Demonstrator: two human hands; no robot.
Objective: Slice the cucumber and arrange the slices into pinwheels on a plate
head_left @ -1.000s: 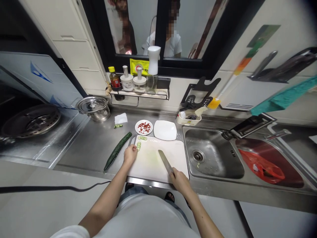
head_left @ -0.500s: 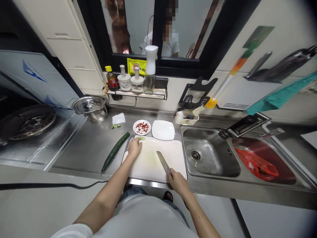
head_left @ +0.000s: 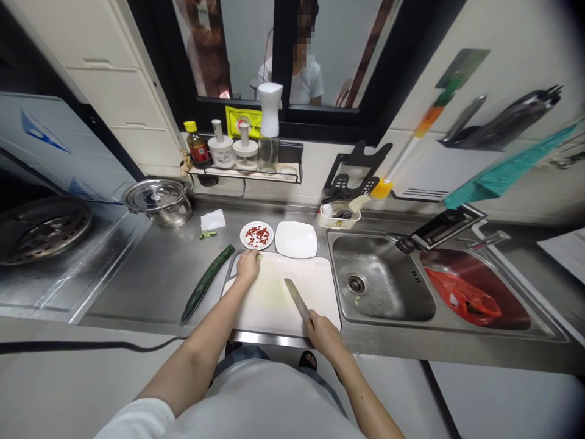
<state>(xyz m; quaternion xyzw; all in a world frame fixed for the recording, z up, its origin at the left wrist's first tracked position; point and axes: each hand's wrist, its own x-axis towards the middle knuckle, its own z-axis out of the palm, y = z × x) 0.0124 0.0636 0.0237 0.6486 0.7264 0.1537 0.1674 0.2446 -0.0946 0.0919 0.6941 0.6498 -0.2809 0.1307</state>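
My right hand [head_left: 321, 332] grips a kitchen knife [head_left: 296, 297] by its handle, the blade slanting over the white cutting board [head_left: 315, 286]. At the board's far left corner my left hand [head_left: 248, 266] has its fingers bent down over green cucumber slices [head_left: 260, 257]. Only a bit of the slices shows past the fingertips. Left of the board lies a whole cucumber [head_left: 208, 283] on the steel counter. Beyond the board are a small plate of chopped red pieces [head_left: 256, 235] and a bare white square plate [head_left: 296, 239].
To the right is a double sink [head_left: 381, 311] with a faucet [head_left: 441, 228] and a red plastic bag [head_left: 464, 299]. A lidded steel pot [head_left: 159, 201], white paper [head_left: 212, 219] and green scraps [head_left: 208, 235] stand or lie at left. Above hangs a spice shelf [head_left: 247, 174].
My left hand has closed further over the cucumber slices, hiding more of them. The knife stays in my right hand in nearly the same place. The whole view has shifted slightly.
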